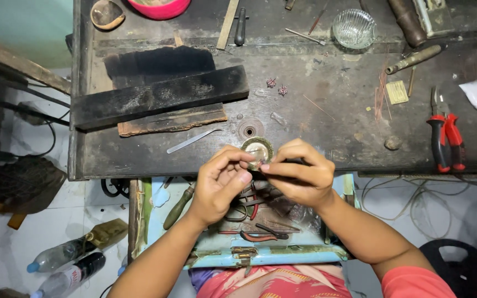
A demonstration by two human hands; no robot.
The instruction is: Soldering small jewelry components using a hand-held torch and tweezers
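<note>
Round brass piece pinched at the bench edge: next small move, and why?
Probably ease the right hand tool tip a touch further in. Both hands meet on the round brass piece; the left hand fingertips pinch it steady, and the dark tool is already at its edge.

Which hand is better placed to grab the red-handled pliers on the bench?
Probably the right hand. The red-handled pliers lie on the workbench at its side, while the left hand is farther away. Both hands hold a small round piece.
</note>
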